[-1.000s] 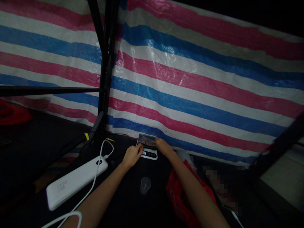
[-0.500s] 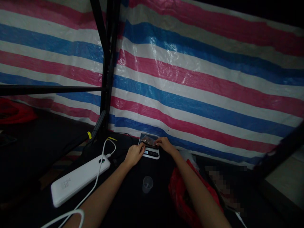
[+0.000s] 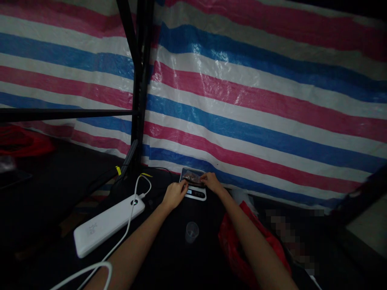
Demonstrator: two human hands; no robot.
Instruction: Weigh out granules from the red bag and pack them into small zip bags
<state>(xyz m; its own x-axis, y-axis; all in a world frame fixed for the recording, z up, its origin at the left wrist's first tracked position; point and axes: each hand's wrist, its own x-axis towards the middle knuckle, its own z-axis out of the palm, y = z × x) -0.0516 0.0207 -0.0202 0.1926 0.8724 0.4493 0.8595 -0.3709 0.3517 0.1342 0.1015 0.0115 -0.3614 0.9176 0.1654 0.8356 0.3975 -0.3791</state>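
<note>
A small white digital scale (image 3: pixel 198 195) with a dark button panel and a small lit display stands by the striped sheet. On its platform lies a clear plastic bag (image 3: pixel 192 177) with brownish contents too dim to name. My left hand (image 3: pixel 175 194) has its fingertips closed at the bag's near left edge. From the other side my right hand (image 3: pixel 211 182) pinches the bag's right edge. A clear plastic cup (image 3: pixel 192 232) stands on the dark surface between my forearms.
A white power bank (image 3: pixel 109 225) with a white cable lies left of my left arm. Under my right forearm is a red plastic bag (image 3: pixel 232 241). A black metal post (image 3: pixel 139 88) rises before the striped sheet (image 3: pixel 256 108). Another red bag (image 3: pixel 27 141) lies far left.
The whole view has shifted slightly, so things sit a little further right. Both hands stay at the bag on the scale, with little other visible movement.
</note>
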